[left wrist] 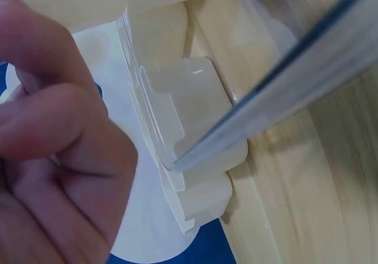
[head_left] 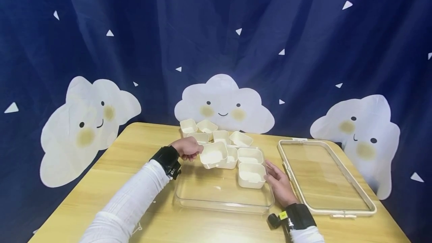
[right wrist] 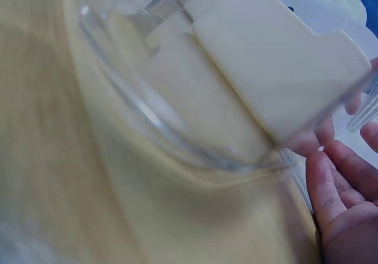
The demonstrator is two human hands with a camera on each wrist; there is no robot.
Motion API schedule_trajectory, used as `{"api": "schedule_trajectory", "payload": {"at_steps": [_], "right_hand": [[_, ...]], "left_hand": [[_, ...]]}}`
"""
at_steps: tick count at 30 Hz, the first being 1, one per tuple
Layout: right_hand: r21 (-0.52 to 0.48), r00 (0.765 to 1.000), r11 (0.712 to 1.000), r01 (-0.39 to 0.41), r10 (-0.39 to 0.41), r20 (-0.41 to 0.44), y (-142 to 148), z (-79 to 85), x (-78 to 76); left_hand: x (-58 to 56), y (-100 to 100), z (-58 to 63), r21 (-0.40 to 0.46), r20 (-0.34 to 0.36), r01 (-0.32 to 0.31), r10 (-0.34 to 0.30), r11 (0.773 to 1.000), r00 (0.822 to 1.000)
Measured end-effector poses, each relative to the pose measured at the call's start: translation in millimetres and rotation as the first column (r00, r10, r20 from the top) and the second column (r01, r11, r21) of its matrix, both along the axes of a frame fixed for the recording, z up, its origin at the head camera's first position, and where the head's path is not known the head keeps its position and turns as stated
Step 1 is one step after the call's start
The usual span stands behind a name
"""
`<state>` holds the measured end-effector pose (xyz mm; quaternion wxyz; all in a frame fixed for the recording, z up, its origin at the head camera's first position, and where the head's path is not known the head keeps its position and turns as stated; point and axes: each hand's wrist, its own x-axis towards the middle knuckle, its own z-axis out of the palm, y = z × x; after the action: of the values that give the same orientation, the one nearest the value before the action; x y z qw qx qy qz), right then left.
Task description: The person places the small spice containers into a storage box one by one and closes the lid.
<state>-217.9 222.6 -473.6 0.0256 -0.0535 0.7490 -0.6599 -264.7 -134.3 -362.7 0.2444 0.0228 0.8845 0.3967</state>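
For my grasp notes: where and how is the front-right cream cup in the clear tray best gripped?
I'd probably pinch the cup by its left rim, from above left: it is open-topped, that side faces bare tray, another cup stands close behind, and the right hand is at its right.

Open room stretches across the near left of a transparent tray (head_left: 216,192), bounded by its walls (head_left: 222,204) and cream cups (head_left: 251,177) behind and right.

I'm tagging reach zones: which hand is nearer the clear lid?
Right. The right hand is just left of the lid, by the tray; the left hand is farther, near the tray's opposite side, holding a cream cup.
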Motion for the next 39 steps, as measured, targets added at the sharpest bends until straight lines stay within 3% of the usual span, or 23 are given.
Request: {"api": "schedule_trajectory", "payload": {"at_steps": [14,18,26,39], "right_hand": [[0.005,0.999,1.000,0.014,-0.014,-0.034,-0.3,-1.5,-4.9],[0.009,1.000,1.000,0.007,-0.007,-0.009,-0.5,-2.6,-3.2],[0.002,1.000,1.000,0.012,-0.012,-0.011,-2.7,-1.2,-0.6],[0.007,1.000,1.000,0.017,-0.017,0.000,0.4,-3.4,-1.4]], "left_hand": [[-1.0,8.3,1.1,-0.025,-0.016,0.062,-0.063,0.998,0.998],[0.9,10.1,-1.2,-0.022,0.022,0.076,-0.075,0.997,0.997],[2.9,12.5,-1.5,-0.022,-0.004,0.103,-0.103,0.994,0.995],[3.8,20.3,-4.4,-0.041,0.036,0.155,-0.154,0.987,0.987]]}}
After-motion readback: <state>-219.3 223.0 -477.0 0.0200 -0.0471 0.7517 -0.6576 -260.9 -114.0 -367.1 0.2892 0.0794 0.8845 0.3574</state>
